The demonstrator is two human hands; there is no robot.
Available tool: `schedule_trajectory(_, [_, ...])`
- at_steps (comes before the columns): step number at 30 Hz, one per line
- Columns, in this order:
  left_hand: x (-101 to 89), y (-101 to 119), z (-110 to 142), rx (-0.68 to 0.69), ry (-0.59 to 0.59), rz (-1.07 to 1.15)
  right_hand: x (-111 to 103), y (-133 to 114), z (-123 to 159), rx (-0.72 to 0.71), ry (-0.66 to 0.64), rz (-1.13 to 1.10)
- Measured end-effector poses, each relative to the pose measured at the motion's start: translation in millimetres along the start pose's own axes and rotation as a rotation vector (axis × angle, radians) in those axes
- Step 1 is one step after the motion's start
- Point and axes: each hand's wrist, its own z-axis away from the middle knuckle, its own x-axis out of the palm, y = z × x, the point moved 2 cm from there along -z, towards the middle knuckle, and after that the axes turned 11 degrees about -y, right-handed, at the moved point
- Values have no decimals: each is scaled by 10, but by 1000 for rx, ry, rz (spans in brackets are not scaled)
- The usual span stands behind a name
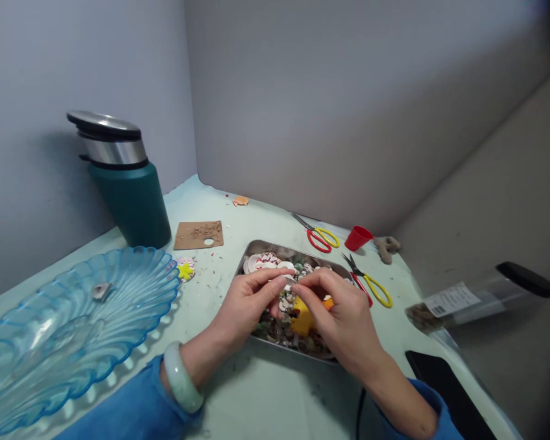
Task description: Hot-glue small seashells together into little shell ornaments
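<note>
Over a metal tray (293,351), my left hand (247,299) and my right hand (343,318) meet, both in a pinch. Between the fingertips is a small whitish piece (289,280), too small and blurred to name. Small mixed bits fill the tray below: white flat pieces (263,261), green and brown fragments, and a yellow object (304,319) partly hidden by my right hand. A pale bangle (182,379) circles my left wrist.
A blue scalloped glass dish (142,269) holding one small piece lies left, before a green flask (131,201). Cardboard (187,235) sits behind. Two pairs of scissors (318,235) (369,282), a red cup (358,237), a clear container (476,302) and a black phone-like slab (449,391) are right.
</note>
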Motion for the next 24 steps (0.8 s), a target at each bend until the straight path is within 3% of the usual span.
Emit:
schedule_trajectory(9, [12, 3, -4, 5, -41, 45, -8, 61, 4, 30, 13, 94])
schedule_trajectory(24, [27, 3, -26, -18, -33, 33, 13, 29, 14, -110, 57, 218])
